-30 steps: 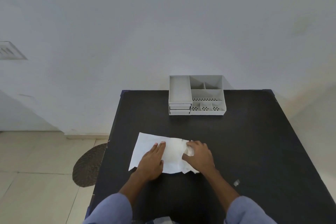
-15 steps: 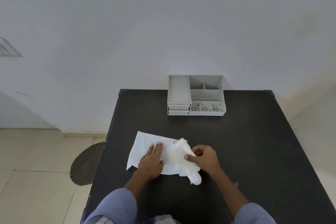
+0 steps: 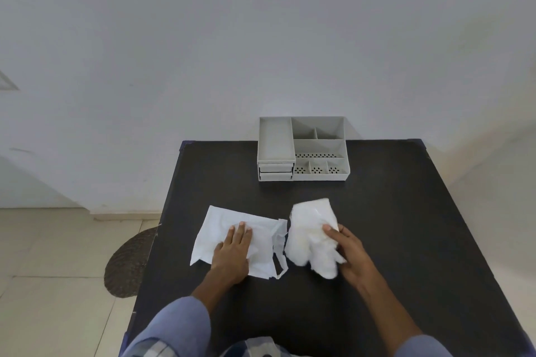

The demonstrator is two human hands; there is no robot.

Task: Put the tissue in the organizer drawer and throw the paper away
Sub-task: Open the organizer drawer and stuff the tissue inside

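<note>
On the floor off the desk's left edge lies a dark round mat (image 3: 130, 262), partly hidden by the desk (image 3: 406, 226), whose top is black. Near the left edge, toward the front half of the desk, a white paper (image 3: 220, 229) lies flat with its right end torn open and ragged. The left hand (image 3: 233, 252) rests palm down on it, fingers together and extended, pressing the sheet against the desk; a blue sleeve (image 3: 177, 324) covers the forearm behind it. Just beside the paper's torn end, apart from it by a narrow strip of bare desk, is the tissue (image 3: 311, 233), a crumpled white wad near the middle of the desk. The right hand (image 3: 348, 252) grips it from the right side, thumb and fingers pinching into the folds; whether the wad touches the desk cannot be told. At the far edge, against the wall, stands the grey organizer (image 3: 303, 149) with open compartments on its right and two closed drawers (image 3: 275, 171) stacked at its left front.
</note>
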